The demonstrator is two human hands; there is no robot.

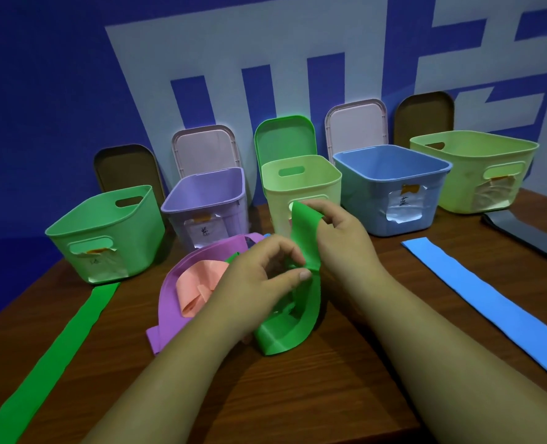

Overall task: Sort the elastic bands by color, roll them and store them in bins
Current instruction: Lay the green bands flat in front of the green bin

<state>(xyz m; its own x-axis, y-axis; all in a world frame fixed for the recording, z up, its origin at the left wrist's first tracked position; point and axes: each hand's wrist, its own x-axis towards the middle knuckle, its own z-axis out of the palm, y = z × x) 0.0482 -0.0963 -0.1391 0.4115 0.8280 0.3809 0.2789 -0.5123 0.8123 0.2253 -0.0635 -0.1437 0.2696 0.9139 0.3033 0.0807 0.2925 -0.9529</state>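
Green elastic, thin and limp, loops below both hands: the green band (301, 302) looks light, soft and stretchy, likely to slump and twist unless held flat by its edges near one end. The left hand (259, 277) pinches its middle between thumb and fingertips; the right hand (339, 235) grips the upper end, lifted above the left fingers. Just left of the left fingers lie a purple band (172, 283) and a pink band (195, 290), tangled together. Beyond the fingers stand five bins with taped paper labels; the blue bin (390, 187) shows a handwritten character, seemingly "蓝", the others unreadable.
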